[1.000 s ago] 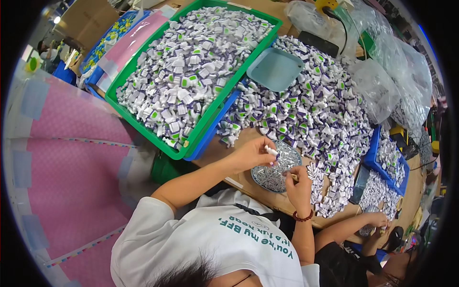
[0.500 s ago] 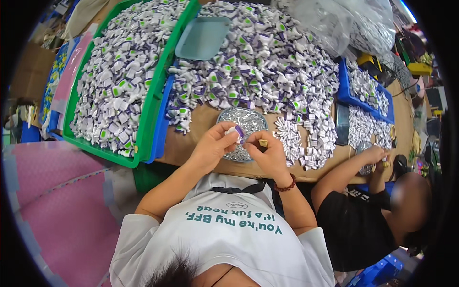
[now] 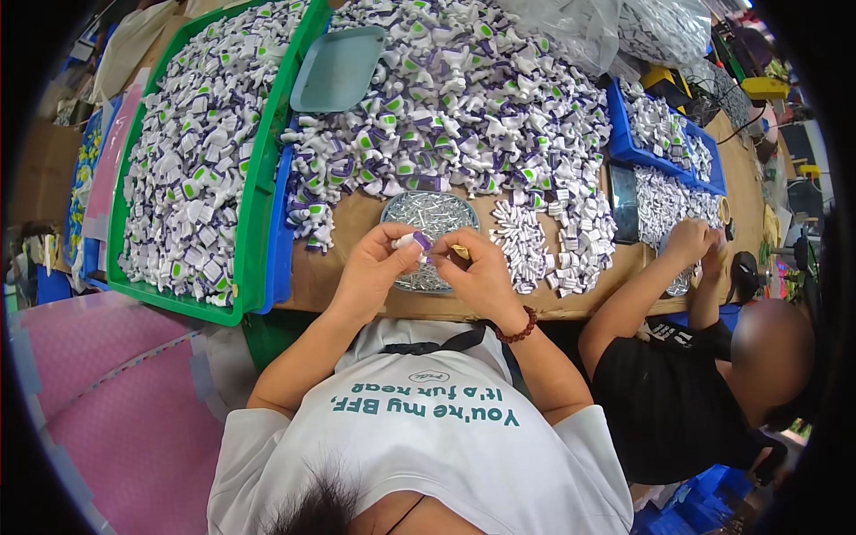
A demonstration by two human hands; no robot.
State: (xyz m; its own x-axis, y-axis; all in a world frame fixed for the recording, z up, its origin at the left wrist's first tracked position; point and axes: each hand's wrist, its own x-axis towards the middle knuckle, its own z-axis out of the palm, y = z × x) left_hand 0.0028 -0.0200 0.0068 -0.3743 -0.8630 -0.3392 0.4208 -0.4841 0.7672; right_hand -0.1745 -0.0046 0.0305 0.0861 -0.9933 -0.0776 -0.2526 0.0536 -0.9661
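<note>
Between the thumb and fingers of my left hand (image 3: 367, 267) is a small white and purple plastic toy part (image 3: 423, 239). My right hand (image 3: 486, 278) is closed beside it, with its fingertips at the purple end. A small yellowish piece (image 3: 460, 252) sticks out of the right fingers; its kind is unclear and its tip is hidden. Both hands are over the near side of a round bowl (image 3: 475, 214) full of small silver metal pins. Past the bowl spreads a large heap of white and purple toy parts (image 3: 464, 107), several with green patches.
A green tray (image 3: 254, 214) of similar parts stands at left against a blue tray (image 3: 280, 223). Small white pieces (image 3: 519, 245) lie right of the bowl. A pale lid-like tray (image 3: 337, 71) rests on the heap. At right a co-worker in black (image 3: 660, 410) works near a blue bin (image 3: 669, 160).
The view has shifted, so the table contents sit farther left. My hands stay together over the bowl, and the toy part appears turned slightly between them.
</note>
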